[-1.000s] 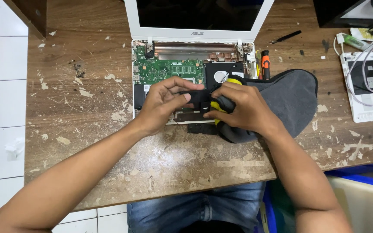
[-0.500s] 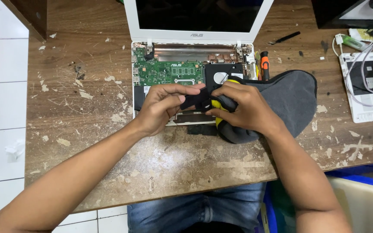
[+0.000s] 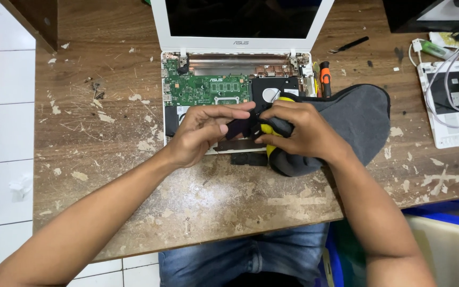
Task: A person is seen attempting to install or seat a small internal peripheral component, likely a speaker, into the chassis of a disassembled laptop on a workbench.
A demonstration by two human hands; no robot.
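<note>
Pinching a small black part (image 3: 238,128) between both hands over the opened white laptop (image 3: 229,93) — left hand (image 3: 200,133) clamped on its left end, right hand (image 3: 298,133) closed on its right end plus a yellow-black tool (image 3: 272,130). Keep it level, clear of the green motherboard (image 3: 208,89). Grey cloth (image 3: 354,119) crowds the right; orange screwdriver (image 3: 324,77) just behind.

left hand (image 3: 200,133), right hand (image 3: 298,130), opened laptop (image 3: 208,87)

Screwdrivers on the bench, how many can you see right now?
2: a yellow-handled screwdriver gripped in the right hand over the opened laptop, and an orange-handled screwdriver lying beside the laptop's right edge. Others may be hidden under the grey cloth.
</note>
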